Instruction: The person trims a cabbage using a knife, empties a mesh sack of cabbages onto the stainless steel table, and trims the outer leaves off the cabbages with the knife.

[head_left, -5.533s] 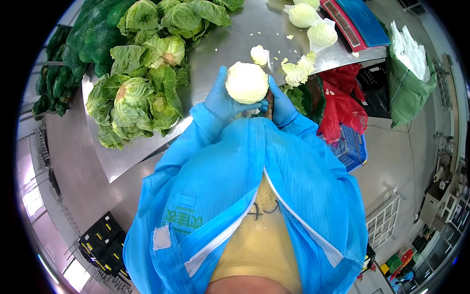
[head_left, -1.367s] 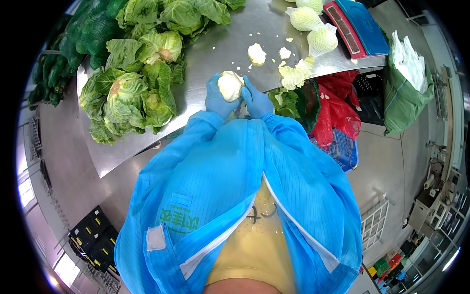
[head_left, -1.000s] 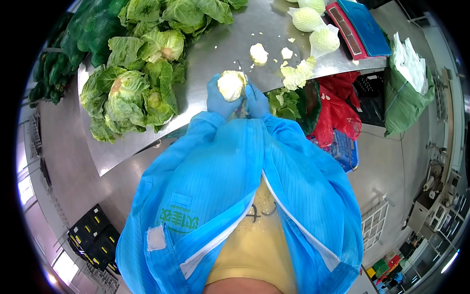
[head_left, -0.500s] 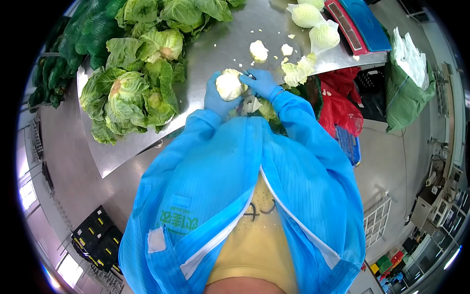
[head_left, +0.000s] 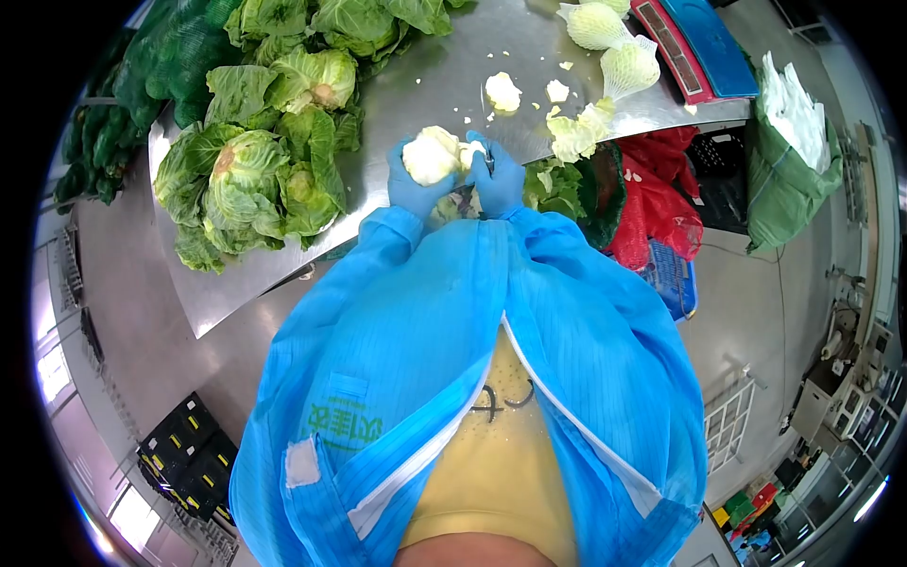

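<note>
A pale, trimmed cabbage head (head_left: 432, 156) rests in my left hand (head_left: 412, 186), whose blue-gloved fingers wrap its left and lower side. Close on its right, my right hand (head_left: 499, 182) is closed, with a small white cabbage piece (head_left: 471, 151) at its fingertips. A thin dark tool, perhaps a knife, shows in part by the right fingers. Beyond the hands, a white chunk (head_left: 503, 92) and a smaller one (head_left: 557, 91) lie on the metal table (head_left: 430, 94) among crumbs. Pale loose leaves (head_left: 578, 132) lie at the table's edge.
Leafy green cabbages (head_left: 248, 175) cover the table's left side, with green net sacks (head_left: 175, 61) beyond. Net-wrapped cabbages (head_left: 628, 68) and a red and blue case (head_left: 694, 47) are at the right. Below the right edge are a red bag (head_left: 657, 203), a blue crate (head_left: 672, 279) and a green sack (head_left: 789, 180).
The held cabbage was larger at first and now looks smaller and whiter. My right hand reached over its top right, then drew back down with a white piece at its fingertips.
</note>
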The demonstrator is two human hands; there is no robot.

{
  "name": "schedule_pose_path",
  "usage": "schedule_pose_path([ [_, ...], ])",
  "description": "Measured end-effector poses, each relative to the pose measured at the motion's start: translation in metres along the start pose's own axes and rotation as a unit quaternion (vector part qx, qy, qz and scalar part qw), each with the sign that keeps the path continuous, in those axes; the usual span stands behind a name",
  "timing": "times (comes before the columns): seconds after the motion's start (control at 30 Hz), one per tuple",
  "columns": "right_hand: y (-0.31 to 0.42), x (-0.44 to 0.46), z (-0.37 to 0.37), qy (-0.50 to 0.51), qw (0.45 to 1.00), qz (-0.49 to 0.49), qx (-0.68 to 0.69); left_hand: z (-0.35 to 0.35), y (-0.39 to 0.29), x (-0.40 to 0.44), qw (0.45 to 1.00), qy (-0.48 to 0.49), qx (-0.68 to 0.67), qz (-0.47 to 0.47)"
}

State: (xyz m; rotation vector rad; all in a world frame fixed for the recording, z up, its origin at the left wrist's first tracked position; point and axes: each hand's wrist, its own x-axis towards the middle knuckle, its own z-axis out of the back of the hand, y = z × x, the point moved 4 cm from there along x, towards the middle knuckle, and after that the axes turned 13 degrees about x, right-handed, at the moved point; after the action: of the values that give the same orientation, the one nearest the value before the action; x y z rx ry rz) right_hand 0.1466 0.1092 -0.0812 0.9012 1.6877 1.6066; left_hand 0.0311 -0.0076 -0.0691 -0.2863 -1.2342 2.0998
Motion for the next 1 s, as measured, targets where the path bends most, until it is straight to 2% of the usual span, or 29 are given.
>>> schedule_pose_path([
  [0.07,0.003,-0.006,-0.001,0.001,1.0,0.027,-0.015,0.003,0.007,0.001,0.995,-0.01,0.008,0.098],
  [0.17,0.024,-0.009,0.004,-0.04,0.999,0.005,0.036,0.003,0.009,0.004,0.997,0.006,0.001,0.076],
  [0.23,0.024,-0.013,0.012,-0.064,0.989,-0.059,0.12,0.006,0.015,0.004,0.997,0.015,-0.01,0.074],
  [0.33,0.024,-0.009,0.026,-0.097,0.976,-0.105,0.162,0.006,0.026,0.004,0.996,0.016,-0.061,0.058],
  [0.43,0.015,0.0,0.033,-0.101,0.976,-0.125,0.147,0.007,0.04,0.007,0.998,0.019,-0.029,0.05],
  [0.5,0.01,0.009,0.035,-0.089,0.979,-0.129,0.132,0.01,0.037,0.007,0.999,0.018,0.042,-0.005],
  [0.57,0.005,0.023,0.04,-0.07,0.992,-0.058,-0.089,0.013,0.03,0.003,0.999,0.023,0.028,-0.004],
  [0.6,0.005,0.026,0.043,-0.07,0.992,-0.058,-0.089,0.013,0.026,0.002,0.999,0.029,0.013,-0.005],
  [0.67,0.016,0.036,0.041,-0.045,0.973,0.0,-0.228,0.011,0.029,0.001,1.0,0.027,-0.001,-0.01],
  [0.7,0.023,0.035,0.035,-0.078,0.969,0.039,-0.232,0.011,0.031,0.0,0.999,0.028,-0.015,-0.013],
  [0.73,0.027,0.034,0.028,-0.078,0.969,0.039,-0.231,0.011,0.034,0.0,0.999,0.028,-0.015,-0.013],
  [0.8,0.045,0.035,0.008,0.005,0.97,0.079,-0.231,0.01,0.034,-0.001,0.999,0.034,-0.034,-0.007],
  [0.83,0.039,0.039,0.001,0.105,0.96,-0.03,-0.257,0.01,0.035,-0.002,0.999,0.034,-0.034,-0.006],
  [0.87,0.029,0.044,-0.001,0.105,0.96,-0.03,-0.257,0.009,0.037,-0.002,0.999,0.036,-0.033,-0.01],
  [0.93,-0.004,0.05,-0.013,0.224,0.946,-0.119,-0.199,0.01,0.036,0.001,0.999,0.037,-0.032,-0.017],
  [1.0,-0.01,0.056,-0.014,0.236,0.947,-0.128,-0.176,0.009,0.032,0.001,0.993,0.063,-0.096,0.001],
])
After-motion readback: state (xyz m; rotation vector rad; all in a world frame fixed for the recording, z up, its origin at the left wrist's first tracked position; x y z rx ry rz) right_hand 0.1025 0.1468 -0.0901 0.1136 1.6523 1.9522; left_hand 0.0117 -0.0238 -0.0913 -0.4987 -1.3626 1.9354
